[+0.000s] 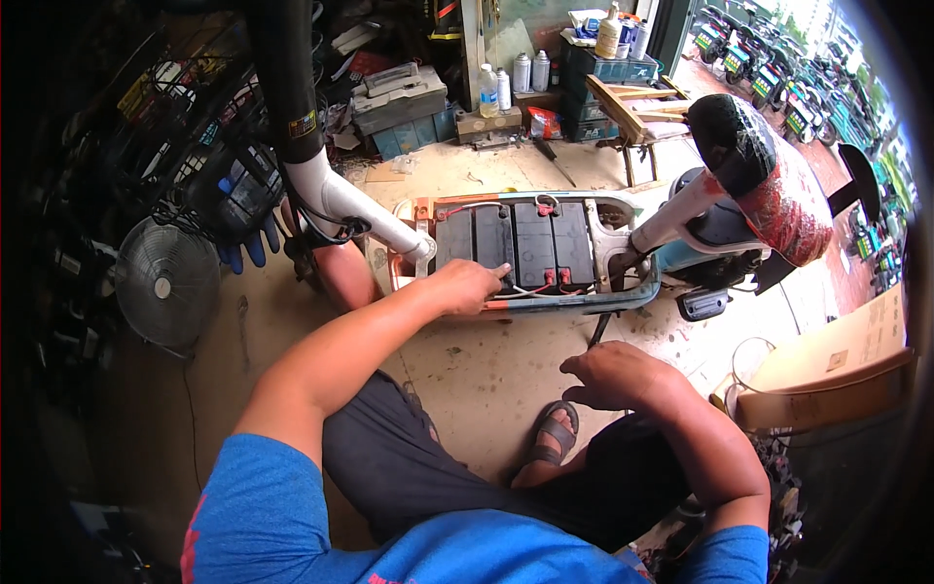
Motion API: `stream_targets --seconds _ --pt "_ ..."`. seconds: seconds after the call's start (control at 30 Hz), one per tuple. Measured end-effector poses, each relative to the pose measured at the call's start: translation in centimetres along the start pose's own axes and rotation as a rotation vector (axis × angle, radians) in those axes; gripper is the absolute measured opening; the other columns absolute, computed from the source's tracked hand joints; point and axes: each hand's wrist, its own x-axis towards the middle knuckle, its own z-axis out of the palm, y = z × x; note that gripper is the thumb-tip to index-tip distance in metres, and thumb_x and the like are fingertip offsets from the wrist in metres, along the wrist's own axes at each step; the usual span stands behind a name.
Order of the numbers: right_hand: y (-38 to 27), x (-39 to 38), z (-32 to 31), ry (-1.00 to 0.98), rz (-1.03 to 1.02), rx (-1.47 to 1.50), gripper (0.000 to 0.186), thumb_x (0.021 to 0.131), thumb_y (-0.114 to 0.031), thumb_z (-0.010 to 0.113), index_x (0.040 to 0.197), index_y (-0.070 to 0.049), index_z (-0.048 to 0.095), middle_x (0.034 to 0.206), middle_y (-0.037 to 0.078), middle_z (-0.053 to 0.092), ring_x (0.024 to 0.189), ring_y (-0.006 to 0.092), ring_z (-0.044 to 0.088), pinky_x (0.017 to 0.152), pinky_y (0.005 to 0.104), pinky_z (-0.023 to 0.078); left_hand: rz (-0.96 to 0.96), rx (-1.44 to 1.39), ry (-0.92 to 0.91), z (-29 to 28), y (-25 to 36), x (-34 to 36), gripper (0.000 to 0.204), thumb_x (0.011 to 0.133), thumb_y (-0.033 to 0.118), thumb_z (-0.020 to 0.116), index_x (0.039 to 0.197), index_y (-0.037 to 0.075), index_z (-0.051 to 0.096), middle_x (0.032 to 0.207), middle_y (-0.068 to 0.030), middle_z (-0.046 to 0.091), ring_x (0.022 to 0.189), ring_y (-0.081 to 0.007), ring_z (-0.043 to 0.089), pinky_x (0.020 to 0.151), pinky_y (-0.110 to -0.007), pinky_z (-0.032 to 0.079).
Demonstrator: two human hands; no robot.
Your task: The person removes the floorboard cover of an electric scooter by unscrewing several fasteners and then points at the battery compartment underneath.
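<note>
Batteries: four black blocks [514, 243] sit side by side in the open floor tray of the scooter [525, 297], in front of my knees.
Left hand: my left hand [467, 285] rests on the tray's near edge, fingers curled, fingertip on the wires [530, 288] at the terminals; it grips nothing that I can make out.
Right hand: my right hand [613, 375] hangs loosely closed above my knee, and I cannot tell whether it holds the dark tool [598, 329] poking out past it.
Handling: I judge the blocks heavy, rigid and smooth-sided; best gripped at the top edges, clear of the red terminal caps [556, 277]. Wires look thin and soft.
Edges: the tray walls hug the blocks closely; straight up is the only way out.
Open room: bare concrete floor [486, 370] between tray and my sandal [553, 433]; fan [167, 282] well off left.
</note>
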Motion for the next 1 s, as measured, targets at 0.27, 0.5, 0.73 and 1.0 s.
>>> stream_targets --seconds 0.27,0.5,0.73,1.0 --pt "0.2 -0.3 -0.5 -0.021 0.102 0.006 0.051 0.096 -0.037 0.068 0.135 -0.004 0.064 0.114 0.022 0.073 0.110 0.0383 0.069 0.096 0.0465 0.053 -0.117 -0.095 0.224 -1.2 -2.9 -1.7 0.046 0.084 0.005 0.053 0.129 0.009 0.063 0.116 -0.0132 0.073 0.102 -0.0388 0.069 0.085 -0.051 0.055" --pt "-0.4 1.4 -1.2 0.009 0.061 0.031 0.033 0.093 -0.032 0.072 0.109 -0.004 0.072 0.099 0.019 0.074 0.101 0.0389 0.069 0.089 0.0470 0.054 -0.268 -0.022 0.263 -0.4 -5.6 0.3 0.041 0.086 0.002 0.052 0.127 0.002 0.058 0.160 -0.0126 0.046 0.110 -0.0404 0.068 0.092 -0.052 0.055" --pt "0.2 2.1 -1.3 -0.087 0.076 -0.007 0.051 0.096 -0.039 0.068 0.133 -0.005 0.066 0.109 0.022 0.074 0.106 0.0389 0.070 0.094 0.0466 0.054 -0.251 0.031 0.328 0.3 -6.8 3.1 0.022 0.088 0.003 0.055 0.108 0.002 0.062 0.163 -0.0114 0.042 0.111 -0.0396 0.068 0.091 -0.050 0.056" --pt "1.5 1.2 -0.3 -0.019 0.071 0.033 0.046 0.095 -0.036 0.070 0.129 -0.004 0.067 0.110 0.021 0.074 0.108 0.0385 0.069 0.096 0.0460 0.054 -0.250 0.129 0.266 0.6 -7.8 3.9 0.017 0.086 0.004 0.057 0.101 0.004 0.065 0.165 -0.0100 0.037 0.103 -0.0386 0.071 0.087 -0.050 0.057"
